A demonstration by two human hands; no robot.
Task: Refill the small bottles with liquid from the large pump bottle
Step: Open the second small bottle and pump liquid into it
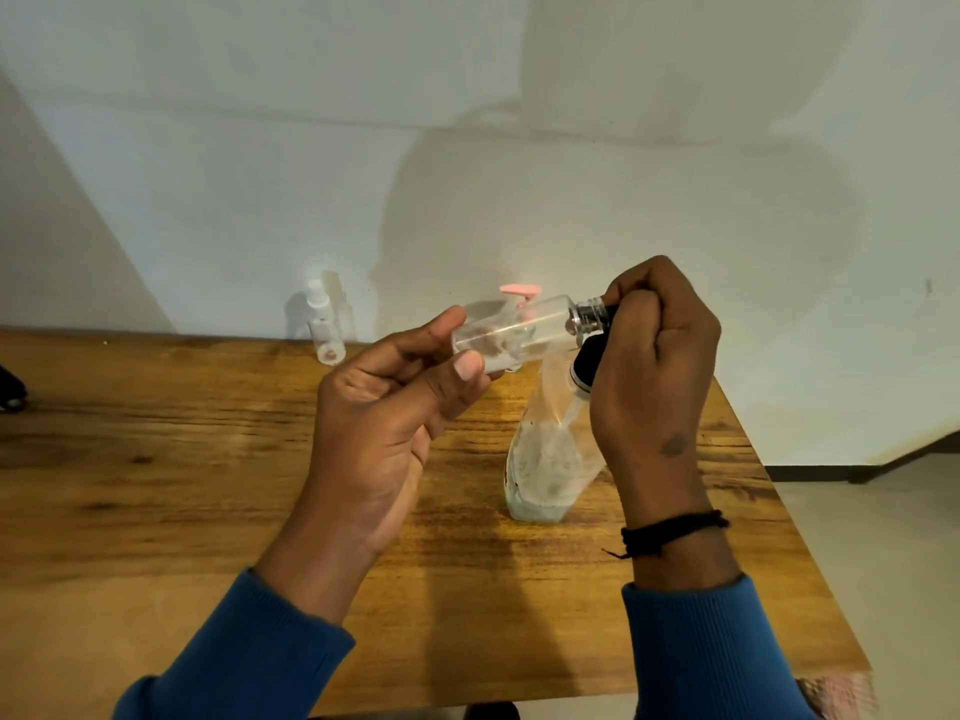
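A plain pale wall stands behind the wooden tabletop (208, 459). The left hand (395, 423) pinches a clear small bottle (514, 330) held sideways in the air, thumb and fingers curled on its base end. The right hand (654, 356) is closed round the bottle's dark cap (597, 309), seemingly twisting it. A large clear bottle (545, 459) stands below on the tabletop, a pink pump top (519, 291) behind, and two more little bottles (324, 324) by the wall. Better to right the bottle before the cap comes free, I'd say.
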